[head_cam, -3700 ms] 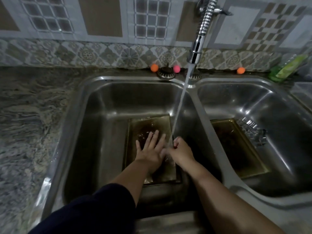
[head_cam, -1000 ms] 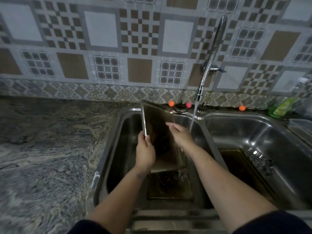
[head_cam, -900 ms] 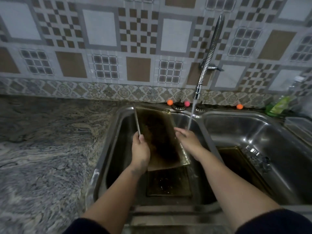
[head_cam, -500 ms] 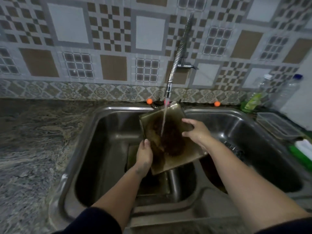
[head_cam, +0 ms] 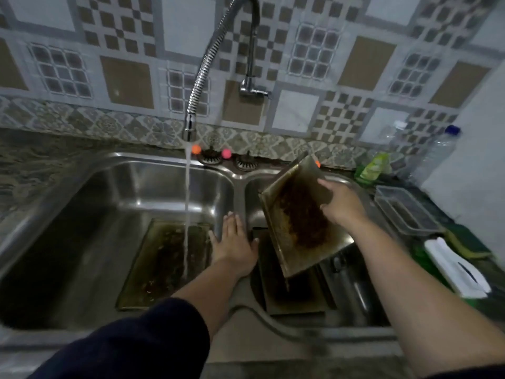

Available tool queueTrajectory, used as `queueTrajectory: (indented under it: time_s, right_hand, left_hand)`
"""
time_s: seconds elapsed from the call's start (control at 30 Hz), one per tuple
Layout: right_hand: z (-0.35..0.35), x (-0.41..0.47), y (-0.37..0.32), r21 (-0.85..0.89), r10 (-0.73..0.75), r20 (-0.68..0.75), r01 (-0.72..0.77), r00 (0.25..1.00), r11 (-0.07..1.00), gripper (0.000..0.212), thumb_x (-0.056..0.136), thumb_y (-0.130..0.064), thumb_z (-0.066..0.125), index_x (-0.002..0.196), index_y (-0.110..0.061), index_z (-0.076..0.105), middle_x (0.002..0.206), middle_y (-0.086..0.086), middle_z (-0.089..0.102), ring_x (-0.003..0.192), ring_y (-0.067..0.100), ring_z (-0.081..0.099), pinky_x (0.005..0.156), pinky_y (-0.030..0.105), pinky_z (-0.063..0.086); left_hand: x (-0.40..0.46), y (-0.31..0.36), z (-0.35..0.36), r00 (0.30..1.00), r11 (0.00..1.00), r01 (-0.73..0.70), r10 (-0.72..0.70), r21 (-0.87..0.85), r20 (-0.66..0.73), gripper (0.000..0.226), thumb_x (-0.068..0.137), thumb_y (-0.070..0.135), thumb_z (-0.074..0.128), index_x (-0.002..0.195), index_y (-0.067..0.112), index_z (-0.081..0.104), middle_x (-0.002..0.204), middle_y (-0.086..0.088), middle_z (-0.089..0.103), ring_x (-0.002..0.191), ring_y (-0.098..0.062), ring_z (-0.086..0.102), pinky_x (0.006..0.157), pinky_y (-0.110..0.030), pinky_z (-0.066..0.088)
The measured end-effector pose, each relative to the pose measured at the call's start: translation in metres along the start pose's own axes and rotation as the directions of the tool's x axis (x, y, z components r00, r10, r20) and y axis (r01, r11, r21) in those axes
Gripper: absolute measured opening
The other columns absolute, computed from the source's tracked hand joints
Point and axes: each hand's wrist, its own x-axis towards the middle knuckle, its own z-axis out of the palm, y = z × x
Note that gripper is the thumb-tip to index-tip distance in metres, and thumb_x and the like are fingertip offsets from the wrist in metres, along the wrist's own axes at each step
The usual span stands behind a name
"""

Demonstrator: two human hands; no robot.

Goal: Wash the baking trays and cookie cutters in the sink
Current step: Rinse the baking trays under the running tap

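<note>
A greasy, burnt baking tray (head_cam: 296,220) tilts steeply over the right basin, and my right hand (head_cam: 341,205) grips its right edge. My left hand (head_cam: 233,242) lies flat with straight fingers on the divider between the basins and holds nothing. A second dirty tray (head_cam: 164,263) lies flat in the left basin under the running water (head_cam: 187,209). A third tray (head_cam: 289,294) lies on the floor of the right basin, partly hidden by the lifted one. Shiny metal pieces (head_cam: 352,285) beside it are too blurred to name.
The flexible tap (head_cam: 196,88) hangs over the left basin of the steel double sink (head_cam: 240,173). On the right counter stand a green soap bottle (head_cam: 373,166), a clear container (head_cam: 404,210), a sponge (head_cam: 470,242), a white cloth (head_cam: 456,268) and plastic bottles (head_cam: 437,154). The stone counter (head_cam: 24,170) is at left.
The lifted tray has moved from under the tap to over the right basin, now held by my right hand alone. My left hand let go and dropped to the divider.
</note>
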Motion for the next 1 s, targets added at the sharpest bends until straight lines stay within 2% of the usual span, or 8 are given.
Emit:
queueTrajectory:
  time_s: [0.1,0.27,0.37,0.47,0.53,0.6,0.67,1.0]
  right_hand:
    - [0.031,0.005,0.038,0.061,0.036,0.077,-0.04,0.996,0.997,0.068,0.083,-0.003,0.06,0.14,-0.036,0.045,0.13,0.007,0.06,0.11,0.024,0.061,0.089,0.026,0.047]
    - [0.077,0.002,0.093,0.196,0.111,0.209,-0.153,0.972,0.969,0.065,0.087,-0.005,0.062,0.143,-0.03,0.042,0.144,0.006,0.046,0.125,0.024,0.05,0.101,0.031,0.041]
    - [0.094,0.005,0.116,0.229,0.143,0.281,-0.211,0.949,0.95,0.06,0.092,-0.009,0.059,0.144,-0.029,0.04,0.144,0.006,0.045,0.117,0.021,0.051,0.09,0.028,0.041]
    - [0.106,0.005,0.136,0.096,0.158,0.31,-0.196,0.938,0.976,0.056,0.092,-0.02,0.058,0.143,-0.033,0.04,0.143,0.004,0.046,0.118,0.023,0.051,0.084,0.029,0.043]
    - [0.115,0.002,0.145,-0.061,0.147,0.353,-0.134,0.924,0.989,0.057,0.091,-0.029,0.059,0.144,-0.037,0.038,0.15,0.005,0.037,0.134,0.029,0.037,0.1,0.038,0.041]
    - [0.125,0.001,0.152,-0.149,0.142,0.425,-0.086,0.894,0.985,0.058,0.09,-0.038,0.059,0.143,-0.041,0.037,0.158,0.007,0.017,0.144,0.036,0.016,0.114,0.047,0.027]
    - [0.132,0.001,0.154,-0.164,0.153,0.491,-0.081,0.858,0.983,0.059,0.089,-0.042,0.059,0.143,-0.044,0.036,0.161,0.005,0.003,0.146,0.036,0.008,0.116,0.049,0.022]
    - [0.125,-0.003,0.133,-0.221,0.183,0.497,-0.08,0.848,0.972,0.062,0.09,-0.038,0.059,0.146,-0.042,0.033,0.16,0.009,-0.012,0.146,0.036,0.001,0.118,0.049,0.014]
  left_hand:
    - [0.0,0.005,0.008,0.996,0.989,0.044,-0.032,0.145,-0.082,0.078,0.096,0.057,0.017,0.151,0.01,-0.014,0.159,-0.006,-0.02,0.146,-0.02,-0.018,0.117,-0.055,-0.006]
    - [0.003,0.009,0.008,0.993,0.978,0.069,-0.048,0.197,-0.11,0.081,0.094,0.059,0.018,0.151,0.011,-0.013,0.16,-0.005,-0.018,0.147,-0.018,-0.016,0.118,-0.052,-0.008]
    - [0.005,0.011,0.008,0.99,0.977,0.086,-0.062,0.193,-0.125,0.08,0.094,0.058,0.021,0.152,0.014,-0.013,0.16,-0.003,-0.018,0.147,-0.017,-0.017,0.119,-0.05,-0.008]
    - [0.006,0.011,0.009,0.99,0.973,0.093,-0.068,0.211,-0.123,0.08,0.094,0.059,0.021,0.152,0.015,-0.013,0.159,-0.002,-0.019,0.146,-0.016,-0.018,0.119,-0.05,-0.008]
    - [0.006,0.011,0.009,0.99,0.972,0.094,-0.069,0.214,-0.122,0.08,0.094,0.059,0.022,0.152,0.015,-0.013,0.16,-0.002,-0.018,0.146,-0.016,-0.018,0.119,-0.05,-0.008]
    - [0.006,0.011,0.008,0.989,0.971,0.101,-0.075,0.216,-0.124,0.08,0.094,0.059,0.022,0.152,0.015,-0.012,0.16,-0.002,-0.018,0.146,-0.016,-0.018,0.119,-0.05,-0.007]
    - [0.006,0.011,0.008,0.989,0.97,0.106,-0.081,0.22,-0.121,0.08,0.095,0.059,0.022,0.152,0.015,-0.012,0.16,-0.002,-0.017,0.146,-0.016,-0.018,0.119,-0.05,-0.008]
    - [0.007,0.014,0.007,0.991,0.974,0.106,-0.087,0.2,-0.102,0.079,0.095,0.058,0.022,0.151,0.015,-0.013,0.159,-0.002,-0.018,0.145,-0.016,-0.019,0.118,-0.052,-0.009]
